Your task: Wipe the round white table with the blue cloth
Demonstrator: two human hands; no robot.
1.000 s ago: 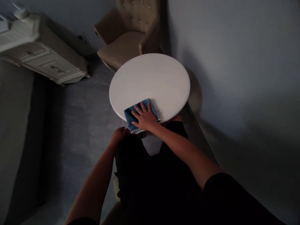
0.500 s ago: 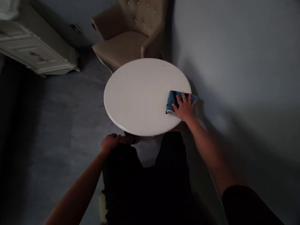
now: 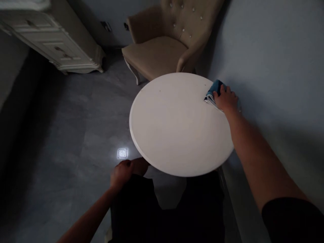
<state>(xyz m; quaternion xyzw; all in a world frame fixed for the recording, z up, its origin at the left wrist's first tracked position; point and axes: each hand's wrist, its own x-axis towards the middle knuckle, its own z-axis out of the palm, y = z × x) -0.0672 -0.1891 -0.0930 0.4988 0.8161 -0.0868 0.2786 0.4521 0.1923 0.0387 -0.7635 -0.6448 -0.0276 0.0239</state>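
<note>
A round white table [image 3: 174, 128] stands in front of me. My right hand [image 3: 226, 99] presses a folded blue cloth [image 3: 213, 91] onto the table's far right rim, close to the wall; the fingers cover most of the cloth. My left hand [image 3: 122, 172] hangs low beside my thigh, just left of the table's near edge, with its fingers curled and nothing visible in it.
A beige tufted armchair [image 3: 164, 50] stands right behind the table. A cream dresser [image 3: 50, 44] sits at the far left. A grey wall [image 3: 273, 67] runs along the right. The grey floor [image 3: 76, 135] shows a small bright reflection [image 3: 122, 153].
My right hand slid the blue cloth from the near edge along the right rim to the far right edge. My view shifted closer. The left hand stayed by my thigh.
</note>
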